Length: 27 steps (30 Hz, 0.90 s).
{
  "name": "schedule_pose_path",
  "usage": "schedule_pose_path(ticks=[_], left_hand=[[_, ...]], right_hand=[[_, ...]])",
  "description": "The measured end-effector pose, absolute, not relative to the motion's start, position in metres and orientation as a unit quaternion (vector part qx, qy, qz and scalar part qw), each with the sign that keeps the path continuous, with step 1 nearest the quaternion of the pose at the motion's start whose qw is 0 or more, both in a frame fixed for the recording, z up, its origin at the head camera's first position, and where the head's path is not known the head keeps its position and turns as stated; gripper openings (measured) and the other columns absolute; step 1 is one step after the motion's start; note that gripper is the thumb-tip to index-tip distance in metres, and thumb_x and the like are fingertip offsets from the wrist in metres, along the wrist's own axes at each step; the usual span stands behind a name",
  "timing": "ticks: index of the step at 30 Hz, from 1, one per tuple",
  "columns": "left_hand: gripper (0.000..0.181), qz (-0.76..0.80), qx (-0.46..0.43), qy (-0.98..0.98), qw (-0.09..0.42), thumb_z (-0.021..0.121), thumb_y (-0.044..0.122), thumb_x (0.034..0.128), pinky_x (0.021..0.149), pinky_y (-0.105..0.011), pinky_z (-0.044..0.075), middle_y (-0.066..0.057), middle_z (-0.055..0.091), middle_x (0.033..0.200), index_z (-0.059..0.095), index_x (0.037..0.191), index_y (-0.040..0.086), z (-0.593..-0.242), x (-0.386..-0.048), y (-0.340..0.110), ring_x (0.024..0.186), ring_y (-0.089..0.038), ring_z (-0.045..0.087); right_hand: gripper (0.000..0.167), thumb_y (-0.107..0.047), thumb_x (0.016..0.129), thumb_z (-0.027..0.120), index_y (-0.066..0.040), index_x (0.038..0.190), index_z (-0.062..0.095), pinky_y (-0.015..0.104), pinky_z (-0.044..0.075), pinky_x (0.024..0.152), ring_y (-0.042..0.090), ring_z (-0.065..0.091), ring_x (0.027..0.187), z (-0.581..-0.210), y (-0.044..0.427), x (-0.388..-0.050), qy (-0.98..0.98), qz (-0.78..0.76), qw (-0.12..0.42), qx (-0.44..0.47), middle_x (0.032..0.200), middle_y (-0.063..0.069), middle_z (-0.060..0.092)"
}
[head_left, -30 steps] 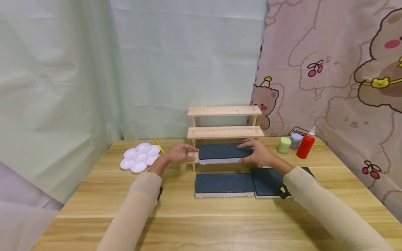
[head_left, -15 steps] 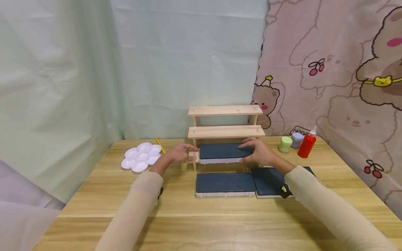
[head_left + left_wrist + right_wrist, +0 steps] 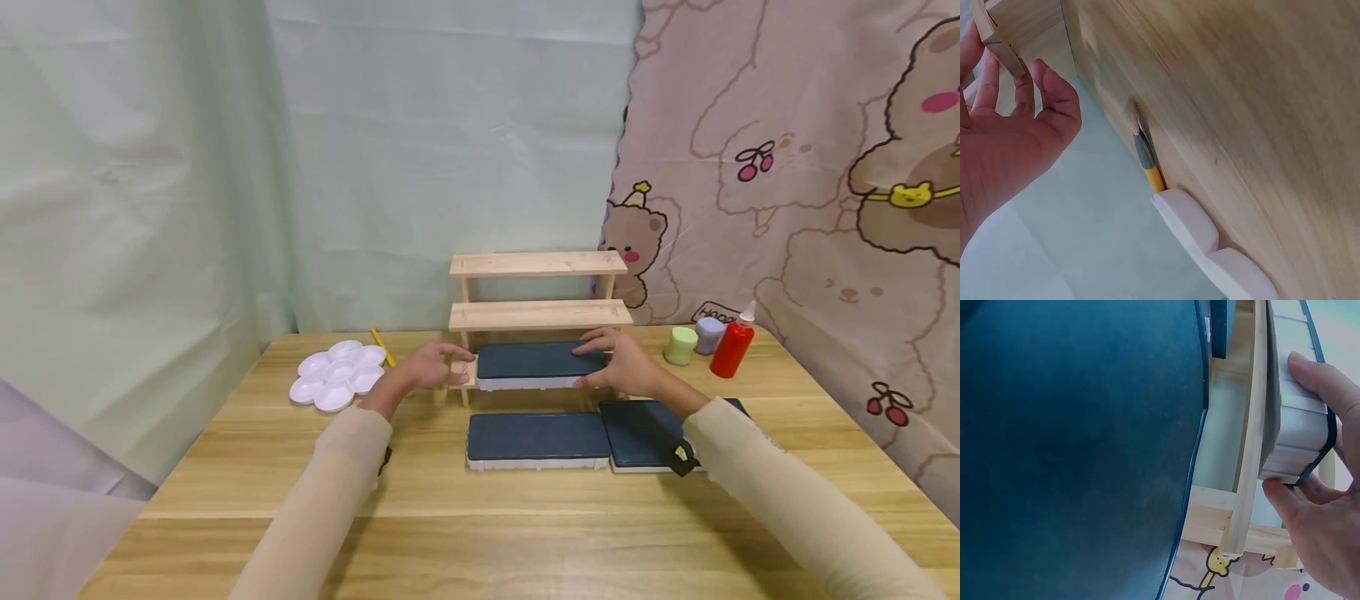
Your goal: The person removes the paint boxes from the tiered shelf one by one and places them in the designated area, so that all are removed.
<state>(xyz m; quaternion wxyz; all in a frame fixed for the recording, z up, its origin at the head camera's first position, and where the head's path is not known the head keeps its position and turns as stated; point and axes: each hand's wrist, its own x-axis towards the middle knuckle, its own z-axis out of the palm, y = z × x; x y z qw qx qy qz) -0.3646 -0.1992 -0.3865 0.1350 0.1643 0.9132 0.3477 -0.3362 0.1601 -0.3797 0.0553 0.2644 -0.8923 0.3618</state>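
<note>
A long white box with a dark blue lid [image 3: 536,361] lies on the lowest tier of a wooden stepped shelf [image 3: 542,315]. My right hand [image 3: 626,363] grips the box's right end; the right wrist view has the thumb on its white side [image 3: 1300,419] and fingers around the corner. At the left end of that tier is my left hand [image 3: 431,367]. Its thumb and fingers are curled about the plank end [image 3: 1000,47] in the left wrist view. Some of its fingers are partly hidden by the plank.
Two more blue-lidded boxes lie in front, a long one [image 3: 537,437] and a wider one [image 3: 645,433]. A white flower-shaped palette [image 3: 339,375] and a yellow-handled brush [image 3: 382,346] are left. Right stand a green jar [image 3: 680,346], a purple jar [image 3: 708,335] and a red bottle [image 3: 732,346].
The box on the lowest tier has shifted very slightly right along the shelf, with my right hand on it. My left hand stays at the shelf's left end.
</note>
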Motion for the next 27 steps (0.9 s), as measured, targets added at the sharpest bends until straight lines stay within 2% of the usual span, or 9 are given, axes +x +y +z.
schedule_pose_path(ticks=[19,27], left_hand=[[0.039,0.344,0.153,0.916,0.138,0.069,0.019,0.093,0.107,-0.052,0.037,-0.017,0.049,0.145,0.064,0.132,0.012,-0.3827,-0.3611,-0.1972,0.136,-0.038,0.039],[0.04,0.352,0.155,0.912,0.141,0.069,0.018,0.0931,0.107,-0.051,0.037,-0.018,0.049,0.145,0.064,0.132,0.012,-0.3829,-0.3618,-0.1983,0.137,-0.038,0.039]], right_hand=[[0.052,-0.022,0.068,0.093,-0.003,0.113,0.075,0.061,0.046,0.095,0.037,0.051,0.124,-0.3766,0.1652,-0.3308,-0.883,0.381,0.061,0.267,0.132,0.017,0.059],[0.05,-0.022,0.069,0.093,-0.003,0.112,0.075,0.059,0.049,0.092,0.038,0.052,0.123,-0.3749,0.1661,-0.326,-0.877,0.388,0.066,0.275,0.131,0.021,0.059]])
